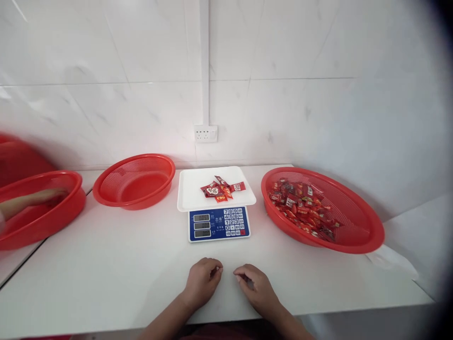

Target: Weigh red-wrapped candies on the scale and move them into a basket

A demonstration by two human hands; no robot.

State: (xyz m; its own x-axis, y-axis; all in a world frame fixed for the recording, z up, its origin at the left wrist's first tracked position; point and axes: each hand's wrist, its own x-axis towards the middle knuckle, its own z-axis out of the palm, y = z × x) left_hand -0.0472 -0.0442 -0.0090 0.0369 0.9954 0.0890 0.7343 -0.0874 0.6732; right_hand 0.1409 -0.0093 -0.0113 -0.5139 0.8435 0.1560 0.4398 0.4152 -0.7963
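Note:
My left hand (pixel 202 279) and my right hand (pixel 255 285) rest on the white table (pixel 116 269) near its front edge, just in front of a digital scale (pixel 218 223). Both have their fingers curled loosely inward and nothing shows in them. Several red candy wrappers (pixel 222 189) lie on the scale's white pan (pixel 193 196). To the right, a red mesh basket (pixel 357 233) holds a pile of the same red candies (pixel 302 205). An empty red basket (pixel 134 182) stands left of the scale.
At the far left another person's arm (pixel 30 200) reaches into a third red basket (pixel 46 219) on a neighbouring table. A wall socket (pixel 205 133) sits on the tiled wall behind the scale. A clear plastic sheet (pixel 391 259) lies by the right basket.

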